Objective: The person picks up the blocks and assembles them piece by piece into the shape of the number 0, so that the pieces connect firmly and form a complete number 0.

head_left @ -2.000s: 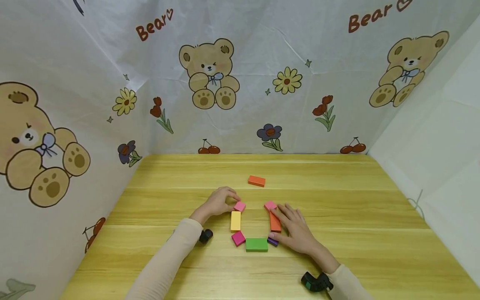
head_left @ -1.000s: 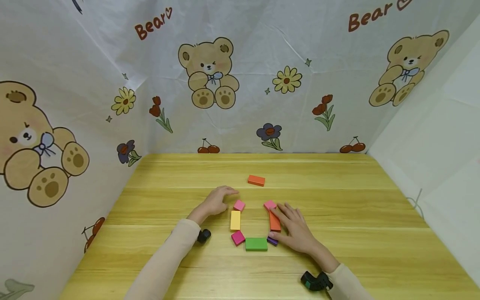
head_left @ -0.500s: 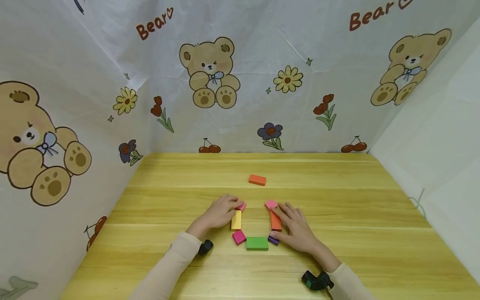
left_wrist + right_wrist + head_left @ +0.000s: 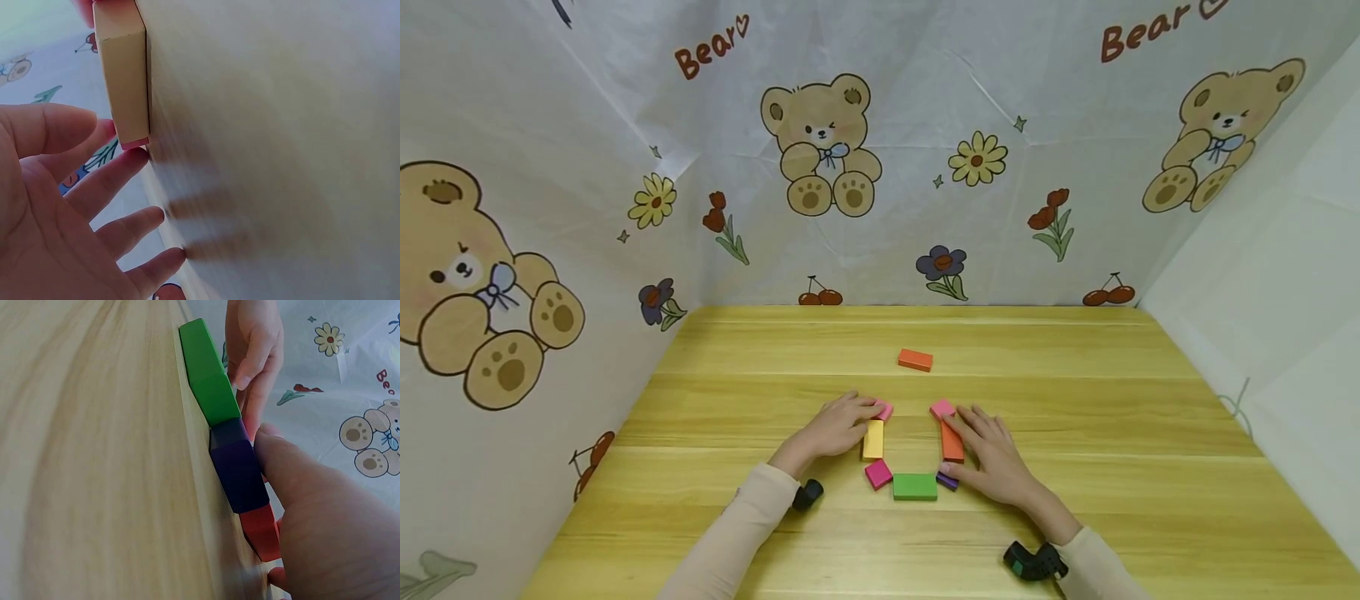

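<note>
Small colored blocks form a U on the table in the head view. My left hand (image 4: 835, 427) touches the left pink block (image 4: 886, 411) with straight fingertips, its thumb beside the yellow block (image 4: 873, 440). In the left wrist view its fingers are spread around the yellow block's end. Below sit a magenta block (image 4: 877, 474) and a green block (image 4: 915, 487). My right hand (image 4: 996, 462) rests along the right side, thumb on the purple block (image 4: 948, 482) and fingers at the orange-red block (image 4: 952, 448) and right pink block (image 4: 942, 408). The right wrist view shows green, purple and red in a row.
A separate orange block (image 4: 915, 360) lies farther back on the wooden table (image 4: 1075, 358). A bear-print cloth (image 4: 880, 250) hangs behind and to the left, with a white panel (image 4: 1285, 275) on the right. Each wrist wears a black camera.
My left hand let go of the left pink block, lifted off it, then came back down over it with straighter fingers. The right hand and the blocks look nearly still.
</note>
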Motion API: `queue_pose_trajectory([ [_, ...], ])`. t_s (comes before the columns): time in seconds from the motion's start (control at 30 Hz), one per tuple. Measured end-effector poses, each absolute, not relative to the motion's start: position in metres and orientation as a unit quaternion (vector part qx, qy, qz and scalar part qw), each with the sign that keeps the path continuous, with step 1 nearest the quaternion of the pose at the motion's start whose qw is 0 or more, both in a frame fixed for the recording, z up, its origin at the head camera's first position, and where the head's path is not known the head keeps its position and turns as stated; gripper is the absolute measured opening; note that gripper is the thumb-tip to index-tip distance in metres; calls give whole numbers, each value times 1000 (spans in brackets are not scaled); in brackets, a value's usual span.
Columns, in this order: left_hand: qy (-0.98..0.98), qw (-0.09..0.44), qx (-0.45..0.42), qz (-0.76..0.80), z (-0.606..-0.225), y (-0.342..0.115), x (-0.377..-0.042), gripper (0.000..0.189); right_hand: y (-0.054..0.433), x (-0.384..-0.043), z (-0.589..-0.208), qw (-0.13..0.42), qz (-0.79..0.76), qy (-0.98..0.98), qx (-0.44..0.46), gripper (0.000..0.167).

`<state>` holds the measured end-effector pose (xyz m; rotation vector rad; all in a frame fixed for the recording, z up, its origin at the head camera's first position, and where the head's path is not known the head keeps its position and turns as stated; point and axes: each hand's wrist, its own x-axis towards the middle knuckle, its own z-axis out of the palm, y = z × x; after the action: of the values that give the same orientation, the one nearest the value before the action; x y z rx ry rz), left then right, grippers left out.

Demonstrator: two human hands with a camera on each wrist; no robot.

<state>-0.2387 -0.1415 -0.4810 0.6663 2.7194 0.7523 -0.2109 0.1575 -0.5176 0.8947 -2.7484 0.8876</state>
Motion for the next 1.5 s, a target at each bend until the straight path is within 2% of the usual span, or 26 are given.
queue_pose_trajectory([
  [0.37, 926, 102, 218, 292, -487, -149, -231, 49, 155, -211, -516, 57, 293, -907, 298, 76],
  [0.63, 918, 119, 185, 331, -486, -150, -218, 85, 156, -214, -516, 52, 289, -910, 293, 77],
  [0.73, 915, 122, 183, 339, -488, -151, -215, 93, 156, -213, -517, 50, 291, -910, 291, 77],
  [1.5, 907, 100, 206, 354, -507, -151, -208, 93, 157, -212, -520, 59, 314, -903, 286, 75],
])
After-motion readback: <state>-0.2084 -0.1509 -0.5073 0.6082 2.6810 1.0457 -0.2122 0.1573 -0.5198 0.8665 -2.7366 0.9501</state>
